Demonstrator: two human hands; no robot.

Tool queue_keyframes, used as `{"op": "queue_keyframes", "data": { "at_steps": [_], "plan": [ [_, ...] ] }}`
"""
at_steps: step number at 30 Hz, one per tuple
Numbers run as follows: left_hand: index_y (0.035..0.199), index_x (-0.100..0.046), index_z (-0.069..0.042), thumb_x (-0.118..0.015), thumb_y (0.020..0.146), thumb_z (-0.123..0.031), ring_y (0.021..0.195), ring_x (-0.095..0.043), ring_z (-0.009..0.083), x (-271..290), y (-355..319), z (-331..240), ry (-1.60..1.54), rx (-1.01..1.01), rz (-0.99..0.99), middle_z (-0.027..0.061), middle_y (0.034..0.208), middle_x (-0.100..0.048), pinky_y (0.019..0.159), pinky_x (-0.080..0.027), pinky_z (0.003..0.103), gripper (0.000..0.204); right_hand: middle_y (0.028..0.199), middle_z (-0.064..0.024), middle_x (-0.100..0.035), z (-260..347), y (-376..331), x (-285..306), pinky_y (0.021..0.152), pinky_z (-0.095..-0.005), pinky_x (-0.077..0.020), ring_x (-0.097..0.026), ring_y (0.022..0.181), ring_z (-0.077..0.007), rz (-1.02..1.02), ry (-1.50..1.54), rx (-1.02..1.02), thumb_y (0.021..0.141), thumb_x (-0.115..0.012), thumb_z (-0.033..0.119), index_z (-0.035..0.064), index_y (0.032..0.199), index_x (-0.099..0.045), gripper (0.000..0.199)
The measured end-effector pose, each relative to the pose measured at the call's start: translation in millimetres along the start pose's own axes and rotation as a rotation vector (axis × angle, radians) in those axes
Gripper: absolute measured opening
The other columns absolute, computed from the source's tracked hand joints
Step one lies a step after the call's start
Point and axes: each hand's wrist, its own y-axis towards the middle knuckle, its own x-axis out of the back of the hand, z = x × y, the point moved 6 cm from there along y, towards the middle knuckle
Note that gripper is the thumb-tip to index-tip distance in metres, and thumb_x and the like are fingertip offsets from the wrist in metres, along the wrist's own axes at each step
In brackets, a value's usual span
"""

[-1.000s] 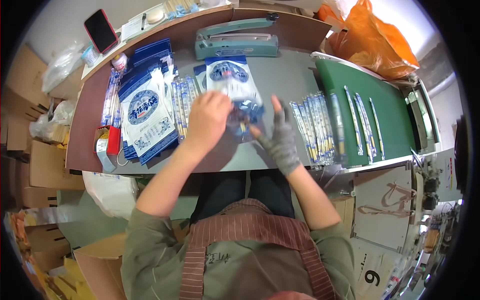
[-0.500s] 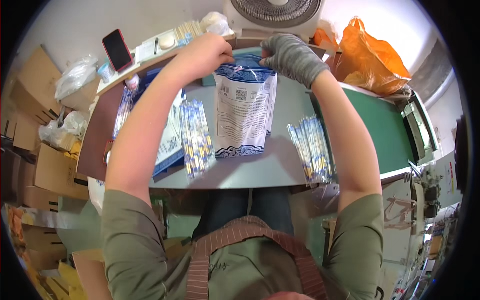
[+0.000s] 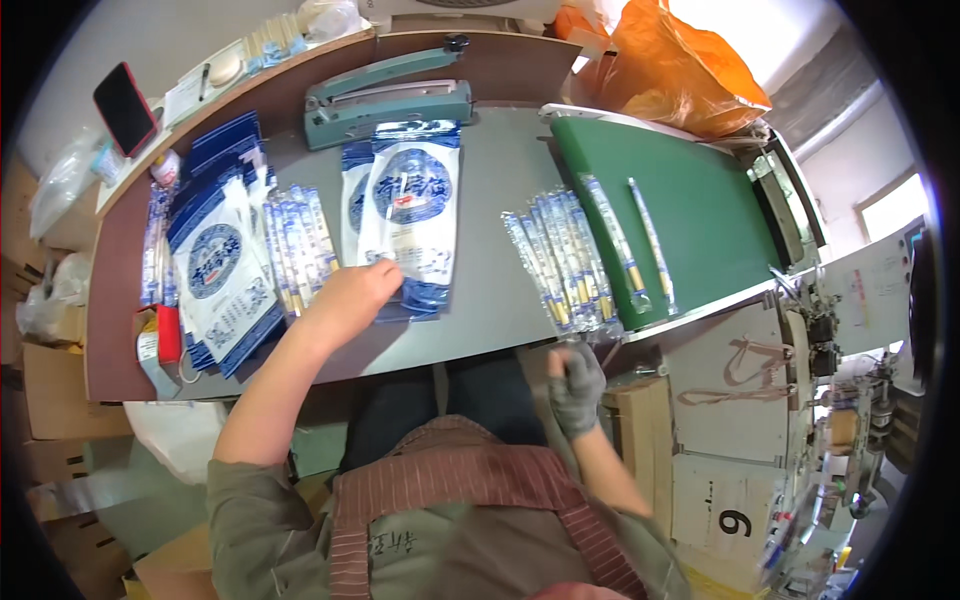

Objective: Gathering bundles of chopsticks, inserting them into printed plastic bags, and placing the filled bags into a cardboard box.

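The left hand [image 3: 355,292] lies flat, fingers spread loosely on the lower edge of the pouch [image 3: 412,215], pinning it to the table [image 3: 490,290] without gripping; the pouch stretches straight ahead toward the sealer [image 3: 390,95]. The gloved right hand [image 3: 577,385] hangs half-curled and empty below the table edge, just under the sachets [image 3: 560,255], which fan out within easy reach above it. Left of the bare hand, more sachets [image 3: 298,245] and a pouch stack [image 3: 215,270] sit side by side, ready to draw from.
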Motion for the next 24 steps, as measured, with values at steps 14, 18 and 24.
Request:
{"op": "queue_keyframes", "data": {
  "at_steps": [14,18,24],
  "plan": [
    [0.145,-0.023,-0.007,-0.07,0.076,-0.047,0.132,-0.026,0.0504,-123,194,-90,-0.505,0.562,-0.441,0.0204,0.151,-0.021,0.107,-0.024,0.057,0.093,0.131,-0.0286,-0.042,-45,54,-47,0.105,-0.0478,-0.0316,-0.038,0.125,-0.0418,0.192,-0.276,-0.029,0.073,-0.064,0.034,-0.0023,0.127,-0.047,0.067],
    [0.142,-0.03,-0.003,-0.071,0.073,-0.032,0.13,-0.031,0.047,-112,189,-98,-0.193,0.55,-0.204,0.0236,0.148,-0.026,0.107,-0.031,0.047,0.085,0.108,-0.0219,-0.058,-8,55,-34,0.093,-0.0444,-0.0434,-0.055,0.105,-0.0367,0.361,-0.173,-0.084,0.076,-0.06,0.021,0.0034,0.113,-0.058,0.041],
    [0.142,-0.03,-0.004,-0.074,0.07,-0.033,0.131,-0.028,0.0504,-111,172,-70,-0.29,0.447,-0.287,0.0235,0.149,-0.023,0.109,-0.029,0.05,0.089,0.104,-0.0197,-0.064,-16,94,-7,0.083,-0.0424,-0.0501,-0.062,0.091,-0.0368,-0.077,-0.255,0.029,0.084,-0.057,0.021,0.0051,0.115,-0.059,0.035]
  ]
}}
